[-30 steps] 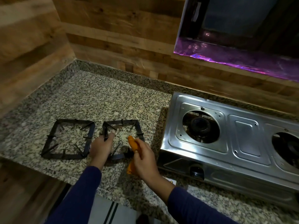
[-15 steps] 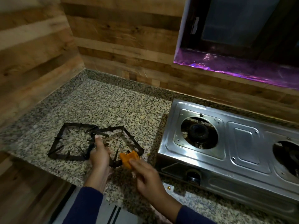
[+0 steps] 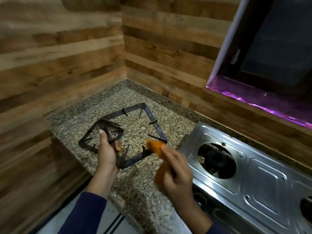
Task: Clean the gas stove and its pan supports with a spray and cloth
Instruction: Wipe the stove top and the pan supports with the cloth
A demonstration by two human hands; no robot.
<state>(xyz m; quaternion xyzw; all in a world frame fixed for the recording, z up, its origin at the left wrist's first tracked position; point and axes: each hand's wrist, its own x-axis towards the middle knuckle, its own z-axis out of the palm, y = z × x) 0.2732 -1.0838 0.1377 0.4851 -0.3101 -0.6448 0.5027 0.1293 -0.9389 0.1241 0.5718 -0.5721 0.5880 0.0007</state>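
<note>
Above granite counter (image 3: 135, 186), left hand (image 3: 108, 150) grip around pan support (image 3: 152, 118); right hand (image 3: 177, 173) grip pinching orange cloth (image 3: 154, 146).

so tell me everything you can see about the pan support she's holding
The held pan support is a dark square frame of flat metal bars, rusty-looking, with thin prongs pointing inward. It is lifted and tilted over the granite counter. The left hand grips its near corner; the orange cloth in the right hand touches its front bar.

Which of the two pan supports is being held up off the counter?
The nearer pan support, gripped by the left hand; the other support lies flat behind it.
</note>
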